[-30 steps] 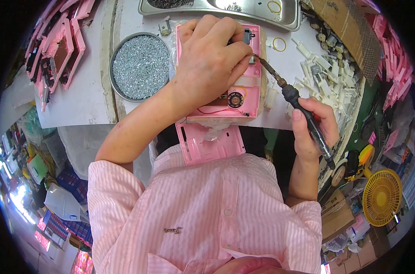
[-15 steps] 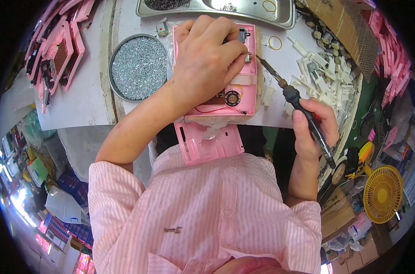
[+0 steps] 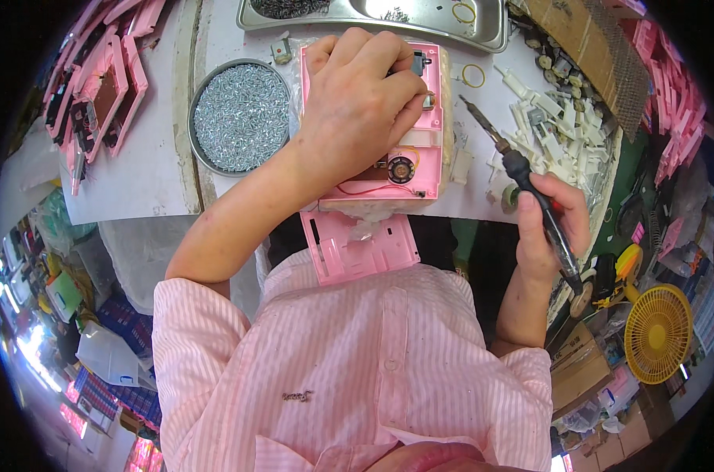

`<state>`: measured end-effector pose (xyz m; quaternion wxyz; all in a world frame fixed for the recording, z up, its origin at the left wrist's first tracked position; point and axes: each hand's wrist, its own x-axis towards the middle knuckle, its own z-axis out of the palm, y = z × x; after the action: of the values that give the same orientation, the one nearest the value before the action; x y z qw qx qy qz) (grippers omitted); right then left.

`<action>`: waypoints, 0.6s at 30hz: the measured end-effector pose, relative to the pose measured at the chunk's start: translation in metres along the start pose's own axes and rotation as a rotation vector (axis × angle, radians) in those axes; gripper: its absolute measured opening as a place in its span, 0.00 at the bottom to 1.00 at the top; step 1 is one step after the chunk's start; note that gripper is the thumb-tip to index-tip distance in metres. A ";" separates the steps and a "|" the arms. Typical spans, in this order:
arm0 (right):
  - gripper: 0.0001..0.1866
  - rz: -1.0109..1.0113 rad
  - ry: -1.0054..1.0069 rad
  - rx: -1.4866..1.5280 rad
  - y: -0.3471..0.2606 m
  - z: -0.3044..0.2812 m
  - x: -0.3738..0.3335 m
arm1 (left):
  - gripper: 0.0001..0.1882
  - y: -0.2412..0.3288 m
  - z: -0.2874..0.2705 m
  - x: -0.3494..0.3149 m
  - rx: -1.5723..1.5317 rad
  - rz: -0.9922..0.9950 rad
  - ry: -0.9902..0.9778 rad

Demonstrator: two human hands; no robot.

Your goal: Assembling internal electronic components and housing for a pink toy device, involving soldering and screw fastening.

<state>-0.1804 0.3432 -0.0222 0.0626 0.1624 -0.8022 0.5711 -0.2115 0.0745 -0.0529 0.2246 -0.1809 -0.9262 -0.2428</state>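
A pink plastic housing (image 3: 431,161) lies on a padded block at the table's near edge, with a small round speaker (image 3: 400,169), a red wire and part of a brown board inside. My left hand (image 3: 357,102) is over its upper half, fingers curled and pinched inside the case near a small metal part (image 3: 428,101). What the fingertips hold is hidden. To the right, my right hand (image 3: 557,224) grips a soldering iron (image 3: 522,169) by its black handle. The iron's tip points up and left, apart from the housing. A pink cover (image 3: 361,248) hangs below the housing.
Left of the housing stands a round tin (image 3: 196,118) of small silvery pins. A metal tray (image 3: 373,25) lies behind. White plastic parts (image 3: 561,141) are heaped at right, pink housings (image 3: 97,94) stacked at far left. A yellow fan (image 3: 659,334) stands lower right.
My right hand has drawn the soldering iron a little right and down, its tip moving away from the housing. My left hand stays in nearly the same place.
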 end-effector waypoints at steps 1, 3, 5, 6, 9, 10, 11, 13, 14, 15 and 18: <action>0.13 0.039 0.024 -0.003 -0.002 -0.005 -0.003 | 0.07 0.000 0.000 0.000 -0.004 0.000 0.003; 0.13 0.064 0.107 -0.010 -0.003 -0.015 -0.010 | 0.07 0.000 0.000 0.001 -0.010 0.001 0.002; 0.13 0.032 0.232 -0.035 0.003 -0.032 -0.016 | 0.07 0.000 0.003 0.004 -0.028 0.010 0.002; 0.13 0.085 0.265 -0.116 0.015 -0.055 -0.028 | 0.07 -0.001 0.001 0.004 -0.003 -0.002 -0.015; 0.11 0.175 0.514 -0.104 0.014 -0.105 -0.031 | 0.07 0.000 -0.002 0.005 -0.009 -0.011 -0.046; 0.10 0.140 0.617 -0.115 0.017 -0.124 -0.030 | 0.06 0.003 -0.003 0.007 -0.001 -0.026 -0.029; 0.08 0.110 0.699 -0.086 0.019 -0.147 -0.032 | 0.06 0.003 -0.002 0.005 0.007 -0.022 -0.021; 0.04 0.100 0.886 -0.174 0.013 -0.192 -0.045 | 0.06 0.008 -0.003 0.008 0.008 -0.026 -0.025; 0.04 0.087 0.955 -0.215 0.012 -0.211 -0.054 | 0.06 0.008 -0.004 0.008 0.012 -0.023 -0.034; 0.03 0.073 1.019 -0.254 0.009 -0.231 -0.061 | 0.06 0.009 -0.003 0.010 0.020 -0.024 -0.042; 0.03 0.066 1.130 -0.295 0.017 -0.267 -0.073 | 0.06 0.012 -0.001 0.011 0.019 -0.008 -0.032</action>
<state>-0.1401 0.6127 0.0320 0.4848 -0.2029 -0.7201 0.4530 -0.2147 0.0861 -0.0422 0.2105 -0.1789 -0.9327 -0.2320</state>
